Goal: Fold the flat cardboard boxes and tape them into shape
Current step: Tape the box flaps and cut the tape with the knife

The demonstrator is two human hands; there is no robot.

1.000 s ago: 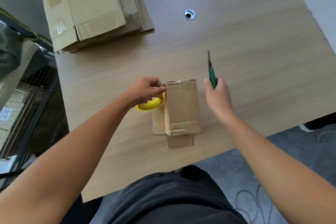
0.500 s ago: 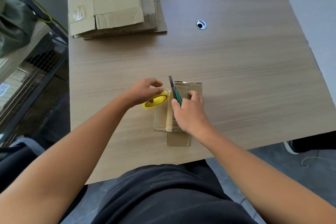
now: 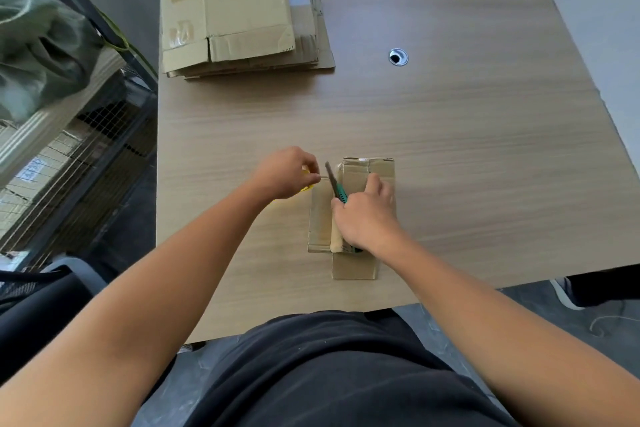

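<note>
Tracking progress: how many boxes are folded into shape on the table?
1: the folded box under the right hand, near the front edge of the table. Others lie flat in the stack at far left.

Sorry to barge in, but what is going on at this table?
A person is taping up a small brown cardboard box on the wooden table. The left hand holds a yellow tape roll beside the box. The right hand grips a green-handled utility knife, its blade pointing at the gap between roll and box, probably to cut the tape. A stack of flat cardboard boxes waits at the far left.
</note>
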